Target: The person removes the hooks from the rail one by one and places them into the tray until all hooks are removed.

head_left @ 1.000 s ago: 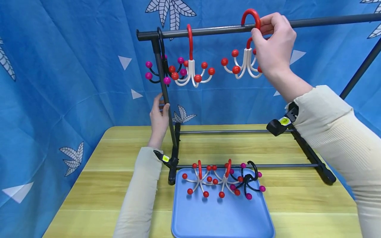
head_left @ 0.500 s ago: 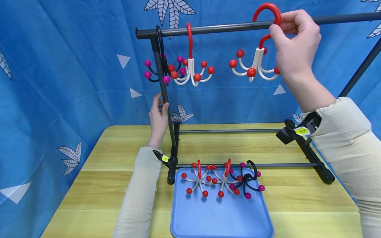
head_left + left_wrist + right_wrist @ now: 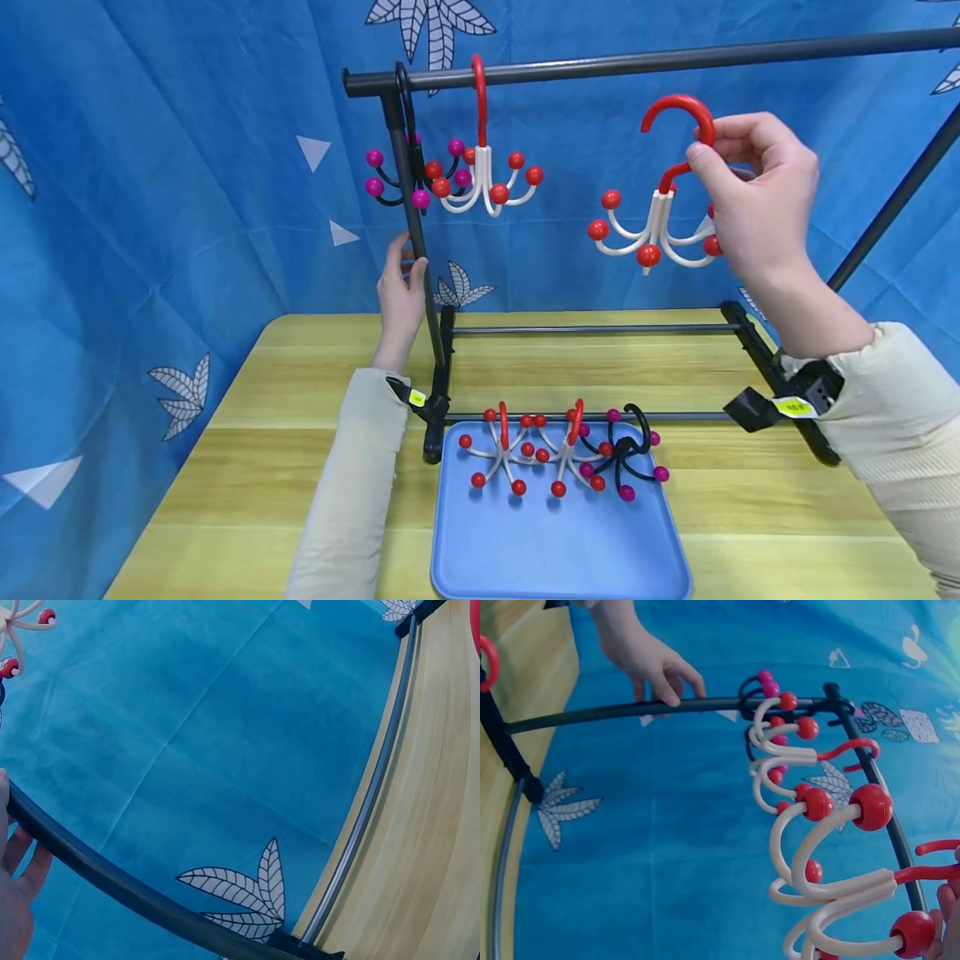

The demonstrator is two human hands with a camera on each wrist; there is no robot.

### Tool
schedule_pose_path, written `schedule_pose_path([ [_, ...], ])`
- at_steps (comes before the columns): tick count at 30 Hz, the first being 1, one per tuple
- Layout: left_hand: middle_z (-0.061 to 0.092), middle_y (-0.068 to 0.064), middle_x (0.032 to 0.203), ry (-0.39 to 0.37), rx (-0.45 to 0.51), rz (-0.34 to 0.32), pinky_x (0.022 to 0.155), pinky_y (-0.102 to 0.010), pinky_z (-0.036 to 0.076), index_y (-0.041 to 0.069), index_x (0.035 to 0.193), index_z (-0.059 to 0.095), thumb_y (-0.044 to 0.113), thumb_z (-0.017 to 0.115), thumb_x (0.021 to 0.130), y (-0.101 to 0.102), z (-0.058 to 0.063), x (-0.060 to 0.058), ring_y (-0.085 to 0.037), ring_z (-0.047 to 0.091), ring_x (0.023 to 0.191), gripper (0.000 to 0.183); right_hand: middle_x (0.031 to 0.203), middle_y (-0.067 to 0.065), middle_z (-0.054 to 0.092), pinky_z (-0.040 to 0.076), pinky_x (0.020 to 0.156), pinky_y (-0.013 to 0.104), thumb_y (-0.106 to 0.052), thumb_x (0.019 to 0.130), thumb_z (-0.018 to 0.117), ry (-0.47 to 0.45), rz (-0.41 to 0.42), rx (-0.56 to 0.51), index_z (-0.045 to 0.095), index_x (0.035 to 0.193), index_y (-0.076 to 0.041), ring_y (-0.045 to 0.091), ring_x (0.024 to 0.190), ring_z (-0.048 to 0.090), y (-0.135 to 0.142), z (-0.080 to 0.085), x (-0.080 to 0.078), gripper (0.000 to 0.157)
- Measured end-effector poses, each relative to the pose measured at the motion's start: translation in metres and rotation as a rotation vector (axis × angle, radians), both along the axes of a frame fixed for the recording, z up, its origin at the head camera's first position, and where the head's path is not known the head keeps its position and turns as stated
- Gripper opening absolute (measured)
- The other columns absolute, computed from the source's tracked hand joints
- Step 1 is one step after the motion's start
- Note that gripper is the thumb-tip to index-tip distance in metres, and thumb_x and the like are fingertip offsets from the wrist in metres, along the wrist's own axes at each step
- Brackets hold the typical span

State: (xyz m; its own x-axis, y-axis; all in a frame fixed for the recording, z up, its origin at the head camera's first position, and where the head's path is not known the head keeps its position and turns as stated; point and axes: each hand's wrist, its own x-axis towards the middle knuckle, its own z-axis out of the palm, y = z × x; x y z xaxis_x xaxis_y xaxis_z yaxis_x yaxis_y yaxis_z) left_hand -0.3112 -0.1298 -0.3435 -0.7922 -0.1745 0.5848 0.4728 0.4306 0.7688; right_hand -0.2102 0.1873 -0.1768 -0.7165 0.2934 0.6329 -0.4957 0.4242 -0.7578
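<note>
My right hand (image 3: 772,196) pinches the red hook of a white hook hanger (image 3: 660,218) with red ball tips. That hanger is off the black top rod (image 3: 562,69) and below it, its hook mouth facing left. In the right wrist view the white arms of the held hanger (image 3: 855,892) fill the foreground. My left hand (image 3: 401,304) grips the left post (image 3: 431,308) of the rack, thumb in front and fingers behind. Near the rod's left end hang another red-and-white hanger (image 3: 483,171) and a black hanger (image 3: 405,100) with magenta balls.
A blue tray (image 3: 562,550) lies on the wooden table (image 3: 240,467). Two red-and-white hangers, one with its hook (image 3: 504,427) upright, and a black hanger (image 3: 624,452) sit at its far end. Two lower bars (image 3: 600,330) span the rack's base. Blue cloth hangs behind.
The hanger in my right hand was hooked over the top rod; it slid right along it, then came off and down below it. My left hand has stayed on the post.
</note>
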Motion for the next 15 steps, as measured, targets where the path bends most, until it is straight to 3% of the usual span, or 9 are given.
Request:
schedule_pose_path([
  [6, 0.056, -0.014, 0.104, -0.003, 0.029, -0.006, 0.077, -0.041, 0.045, 0.017, 0.133, 0.041, 0.036, 0.047, 0.090, -0.001, 0.000, 0.000, -0.028, 0.056, 0.093, 0.048, 0.089, -0.010, 0.061, 0.043, 0.063, 0.017, -0.018, 0.083, 0.066, -0.023, 0.014, 0.025, 0.065, 0.106, -0.011, 0.007, 0.084, 0.054, 0.003, -0.022, 0.015, 0.024],
  [15, 0.056, -0.015, 0.106, -0.024, 0.019, -0.004, 0.080, -0.043, 0.046, 0.016, 0.133, 0.041, 0.034, 0.048, 0.090, 0.001, 0.000, 0.000, -0.028, 0.055, 0.097, 0.047, 0.086, -0.009, 0.062, 0.045, 0.063, 0.015, -0.013, 0.083, 0.066, -0.090, 0.052, 0.028, 0.065, 0.106, -0.008, 0.007, 0.084, 0.058, 0.006, -0.050, 0.043, 0.023],
])
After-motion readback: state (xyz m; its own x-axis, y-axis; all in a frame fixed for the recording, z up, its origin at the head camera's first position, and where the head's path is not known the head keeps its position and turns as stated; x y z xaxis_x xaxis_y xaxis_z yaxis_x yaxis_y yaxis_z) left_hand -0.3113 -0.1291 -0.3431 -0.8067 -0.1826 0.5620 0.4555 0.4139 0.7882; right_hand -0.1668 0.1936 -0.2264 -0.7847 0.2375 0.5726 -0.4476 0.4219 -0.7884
